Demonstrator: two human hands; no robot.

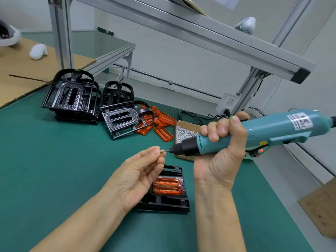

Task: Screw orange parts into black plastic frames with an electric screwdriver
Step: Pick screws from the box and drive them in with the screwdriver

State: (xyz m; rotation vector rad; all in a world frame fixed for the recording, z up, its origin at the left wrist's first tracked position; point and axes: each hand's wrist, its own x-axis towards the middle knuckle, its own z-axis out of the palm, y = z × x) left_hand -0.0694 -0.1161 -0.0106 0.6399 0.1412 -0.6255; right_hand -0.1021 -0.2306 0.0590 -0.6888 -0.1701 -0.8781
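Note:
My right hand [221, 142] grips a teal electric screwdriver [263, 130], held nearly level above the mat with its bit pointing left. My left hand [140, 171] pinches a small screw [162, 151] at the bit's tip. Below both hands a black plastic frame [168, 199] lies flat on the green mat, with an orange part [167, 186] seated in it. Part of the frame is hidden by my left hand.
A stack of black frames [72, 95] and one loose frame [125, 119] sit at the back left. Loose orange parts [161, 122] lie beside a cardboard tray of screws [185, 131]. An aluminium rack post [249, 88], a power strip [227, 104] and cables stand at the right.

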